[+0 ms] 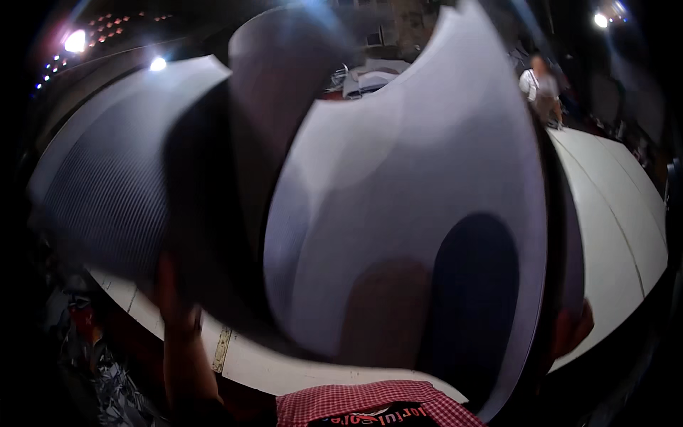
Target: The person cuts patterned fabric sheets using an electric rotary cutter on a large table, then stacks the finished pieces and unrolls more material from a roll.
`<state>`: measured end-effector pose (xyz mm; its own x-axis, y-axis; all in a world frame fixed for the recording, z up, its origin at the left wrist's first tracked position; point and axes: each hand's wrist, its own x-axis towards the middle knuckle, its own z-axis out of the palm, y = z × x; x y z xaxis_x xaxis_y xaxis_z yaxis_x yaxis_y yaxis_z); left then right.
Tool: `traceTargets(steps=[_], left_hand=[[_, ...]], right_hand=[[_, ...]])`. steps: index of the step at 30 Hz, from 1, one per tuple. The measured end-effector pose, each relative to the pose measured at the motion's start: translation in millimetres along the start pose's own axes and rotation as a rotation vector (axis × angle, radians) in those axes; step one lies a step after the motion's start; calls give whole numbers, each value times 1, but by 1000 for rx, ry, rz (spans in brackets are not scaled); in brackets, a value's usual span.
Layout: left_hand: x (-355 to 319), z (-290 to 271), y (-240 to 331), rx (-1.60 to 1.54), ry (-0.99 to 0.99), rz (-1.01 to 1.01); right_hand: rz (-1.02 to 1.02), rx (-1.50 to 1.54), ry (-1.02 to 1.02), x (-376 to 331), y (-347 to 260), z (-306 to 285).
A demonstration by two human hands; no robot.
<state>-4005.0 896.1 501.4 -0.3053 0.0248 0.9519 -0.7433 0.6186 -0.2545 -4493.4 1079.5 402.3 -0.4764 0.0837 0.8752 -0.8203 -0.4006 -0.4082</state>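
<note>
A large, pale grey flexible sheet [420, 164] stands curved up in front of me, with a concave cut along its top edge. Dark rounded shadows fall across its lower part. To its left, another wide sheet [114, 178] with fine stripes bends away, and a dark curled sheet [277, 78] rises behind. My left hand [174, 292], blurred, is closed at the lower edge of the striped sheet. On the far side, my right hand [573, 329] has its fingers curled at the pale grey sheet's right edge; the sheets hide part of it.
A long white table [612, 206] runs under the sheets and out to the right. Beyond it a person [542, 92] in a white top stands at the far right. Grey pieces [373, 78] lie piled at the back. Scraps [107, 377] are heaped below the table's left edge.
</note>
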Motion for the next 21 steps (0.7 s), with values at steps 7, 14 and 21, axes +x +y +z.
traceTargets(steps=[7,14,21], left_hand=[[52,232,-51,165,-460,-627],[-140,138,7,-145,-1262,-357],[-301,79,-57,-49,-1775,-801]], right_hand=[[-54,-727,-152,70,171,263],[428,-432,-1311,-214,213,211],[450,-516,-2229,-385,74,195]])
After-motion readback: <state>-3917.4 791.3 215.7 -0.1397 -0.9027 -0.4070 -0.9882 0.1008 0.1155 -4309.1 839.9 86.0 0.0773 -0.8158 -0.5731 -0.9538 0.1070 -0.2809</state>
